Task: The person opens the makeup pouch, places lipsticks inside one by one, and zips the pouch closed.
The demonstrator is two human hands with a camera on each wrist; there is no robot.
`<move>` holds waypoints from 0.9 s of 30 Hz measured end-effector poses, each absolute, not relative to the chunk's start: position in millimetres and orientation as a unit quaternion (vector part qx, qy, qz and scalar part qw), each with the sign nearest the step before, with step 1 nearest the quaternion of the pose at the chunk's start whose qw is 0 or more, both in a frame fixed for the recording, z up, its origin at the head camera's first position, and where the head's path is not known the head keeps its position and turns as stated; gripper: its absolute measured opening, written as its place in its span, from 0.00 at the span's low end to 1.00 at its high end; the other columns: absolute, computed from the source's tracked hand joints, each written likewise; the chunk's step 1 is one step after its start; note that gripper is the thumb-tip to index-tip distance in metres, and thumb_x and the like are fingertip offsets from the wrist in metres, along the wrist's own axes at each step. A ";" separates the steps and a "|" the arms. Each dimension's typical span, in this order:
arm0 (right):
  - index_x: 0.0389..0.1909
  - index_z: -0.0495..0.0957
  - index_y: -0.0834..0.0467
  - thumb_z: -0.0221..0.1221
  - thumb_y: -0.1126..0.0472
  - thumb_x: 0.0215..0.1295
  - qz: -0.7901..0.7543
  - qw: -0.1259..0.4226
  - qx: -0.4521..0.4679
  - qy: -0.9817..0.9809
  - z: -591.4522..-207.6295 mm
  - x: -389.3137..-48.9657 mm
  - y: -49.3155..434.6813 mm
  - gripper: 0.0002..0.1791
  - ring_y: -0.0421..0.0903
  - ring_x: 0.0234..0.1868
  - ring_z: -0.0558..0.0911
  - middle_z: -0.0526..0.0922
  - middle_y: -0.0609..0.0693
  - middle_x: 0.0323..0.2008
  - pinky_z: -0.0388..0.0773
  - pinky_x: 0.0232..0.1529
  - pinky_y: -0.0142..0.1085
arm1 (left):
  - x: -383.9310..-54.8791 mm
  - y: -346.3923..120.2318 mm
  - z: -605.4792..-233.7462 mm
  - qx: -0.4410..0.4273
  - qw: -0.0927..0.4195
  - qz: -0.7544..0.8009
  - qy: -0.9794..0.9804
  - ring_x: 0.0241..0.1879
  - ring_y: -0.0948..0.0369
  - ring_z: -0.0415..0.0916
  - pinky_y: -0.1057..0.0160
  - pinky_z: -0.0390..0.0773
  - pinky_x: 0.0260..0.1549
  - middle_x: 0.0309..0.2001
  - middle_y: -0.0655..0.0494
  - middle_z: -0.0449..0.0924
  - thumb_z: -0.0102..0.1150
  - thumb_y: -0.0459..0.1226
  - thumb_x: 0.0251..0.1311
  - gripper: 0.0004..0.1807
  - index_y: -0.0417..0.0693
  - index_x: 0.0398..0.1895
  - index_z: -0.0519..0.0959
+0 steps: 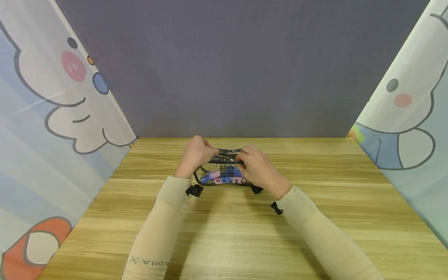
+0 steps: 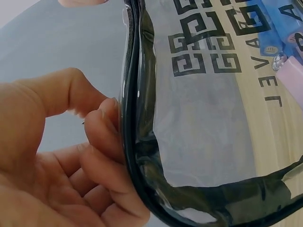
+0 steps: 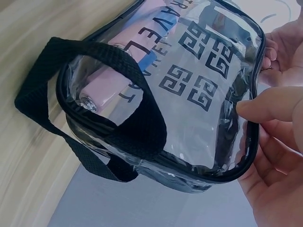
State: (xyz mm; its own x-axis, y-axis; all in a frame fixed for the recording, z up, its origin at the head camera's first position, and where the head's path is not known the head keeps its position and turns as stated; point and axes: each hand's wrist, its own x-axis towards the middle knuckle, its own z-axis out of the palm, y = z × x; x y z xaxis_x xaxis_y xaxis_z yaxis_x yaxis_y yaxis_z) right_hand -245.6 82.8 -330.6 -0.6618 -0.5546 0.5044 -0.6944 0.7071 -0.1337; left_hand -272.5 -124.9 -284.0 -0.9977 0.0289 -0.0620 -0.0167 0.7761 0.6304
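Observation:
A clear plastic travel pouch [image 1: 226, 171] with black piping, a dark key-pattern print and the word TRAVEL stands over the wooden table, its top edge toward both hands. My left hand [image 1: 197, 155] holds the left part of that edge; in the left wrist view its curled fingers [image 2: 106, 127] lie against the black rim. At the right part of the edge, my right hand [image 1: 257, 167] pinches the pouch, thumb on the printed face in the right wrist view. Inside lie slim pink [image 3: 111, 78] and blue [image 1: 209, 177] items, one with a silver end. A black webbing handle [image 3: 38, 90] loops from one side.
The wood-grain table [image 1: 231, 233] runs back to a grey upright panel [image 1: 241, 70]. Cartoon-printed curtains flank it at left [image 1: 31, 128] and right [image 1: 420, 136]. A small black device [image 1: 194, 190] sits at the left wrist, another [image 1: 277, 208] at the right.

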 end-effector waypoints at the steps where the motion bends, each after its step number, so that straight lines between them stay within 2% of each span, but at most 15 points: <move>1: 0.37 0.85 0.63 0.68 0.71 0.59 0.159 0.219 0.349 -0.897 -330.7 -245.9 82.3 0.05 0.49 0.37 0.78 0.80 0.52 0.35 0.78 0.42 0.41 | -272.3 -124.4 -283.7 0.005 0.035 0.333 0.942 0.11 0.64 0.52 0.64 0.58 0.15 0.10 0.62 0.57 0.66 0.43 0.61 0.25 0.53 0.09 0.66; 10: 0.36 0.85 0.62 0.68 0.70 0.59 0.162 0.215 0.350 -0.897 -330.9 -246.2 79.3 0.05 0.49 0.38 0.78 0.80 0.52 0.35 0.78 0.42 0.41 | -272.4 -121.6 -284.0 0.024 0.026 0.332 0.943 0.12 0.64 0.54 0.63 0.61 0.18 0.10 0.62 0.59 0.66 0.42 0.60 0.24 0.53 0.10 0.68; 17: 0.38 0.84 0.61 0.69 0.67 0.60 0.157 0.188 0.333 -0.911 -328.9 -243.8 87.5 0.06 0.48 0.38 0.76 0.79 0.50 0.36 0.77 0.40 0.41 | -273.4 -122.5 -286.2 0.015 0.037 0.342 0.939 0.12 0.63 0.54 0.61 0.63 0.20 0.11 0.62 0.58 0.65 0.43 0.62 0.24 0.53 0.10 0.67; 27: 0.36 0.84 0.63 0.70 0.66 0.59 0.164 0.186 0.311 -0.917 -328.7 -241.7 107.2 0.07 0.48 0.36 0.76 0.78 0.51 0.34 0.77 0.38 0.42 | -274.2 -125.4 -286.6 0.002 0.040 0.353 0.935 0.16 0.62 0.63 0.59 0.71 0.27 0.17 0.60 0.70 0.67 0.43 0.59 0.18 0.51 0.15 0.74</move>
State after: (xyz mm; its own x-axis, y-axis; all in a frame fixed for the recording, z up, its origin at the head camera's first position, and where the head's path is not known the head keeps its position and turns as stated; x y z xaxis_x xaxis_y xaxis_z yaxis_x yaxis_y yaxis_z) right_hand -241.7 107.2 -328.7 -0.7370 -0.5103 0.4433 -0.6325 0.7519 -0.1861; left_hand -274.2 -125.4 -286.6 -0.9968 0.0313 -0.0740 -0.0255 0.7505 0.6603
